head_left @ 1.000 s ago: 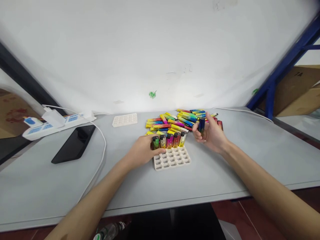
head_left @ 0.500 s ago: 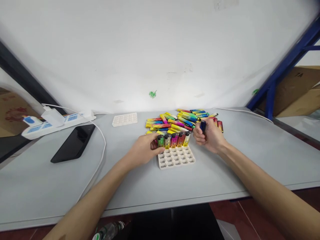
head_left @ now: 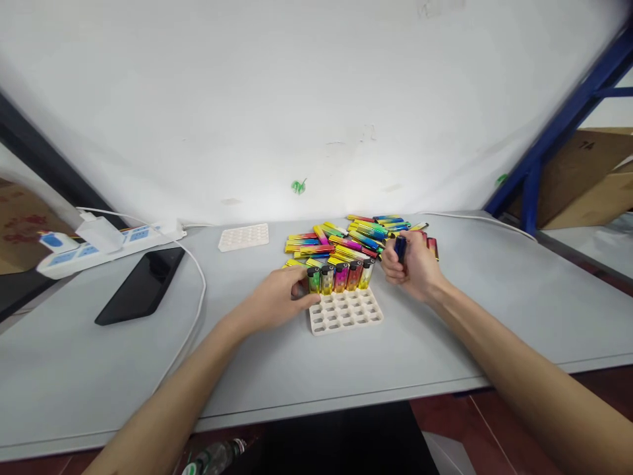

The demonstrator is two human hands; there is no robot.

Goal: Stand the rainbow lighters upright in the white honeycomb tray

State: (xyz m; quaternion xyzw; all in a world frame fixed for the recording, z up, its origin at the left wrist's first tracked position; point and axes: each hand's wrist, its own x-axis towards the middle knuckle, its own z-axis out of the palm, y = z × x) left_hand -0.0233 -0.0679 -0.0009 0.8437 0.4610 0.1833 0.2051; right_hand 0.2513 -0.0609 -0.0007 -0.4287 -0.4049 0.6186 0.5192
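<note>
A white tray with rows of holes (head_left: 346,310) lies on the grey table. Several lighters (head_left: 340,277) stand upright along its far row, from green at the left to clear-yellow at the right. My left hand (head_left: 279,300) is at the tray's left side, thumb and fingers around the green lighter (head_left: 314,280). My right hand (head_left: 413,267) is closed around a dark blue lighter (head_left: 400,248), upright, to the right of the tray. Behind both hands lies a heap of shiny multicoloured lighters (head_left: 368,231), partly hidden by my right hand.
A second white tray (head_left: 244,237) lies near the wall. At the left are a black phone (head_left: 141,285), a power strip (head_left: 116,246) with plugs, and a white cable (head_left: 202,290). Cardboard boxes (head_left: 583,178) stand beyond the blue frame (head_left: 534,171). A bottle (head_left: 215,457) is below the table edge.
The whole view has shifted slightly, so things sit a little further left. Both hands keep nearly the same places, and the dark blue lighter is still in my right hand.
</note>
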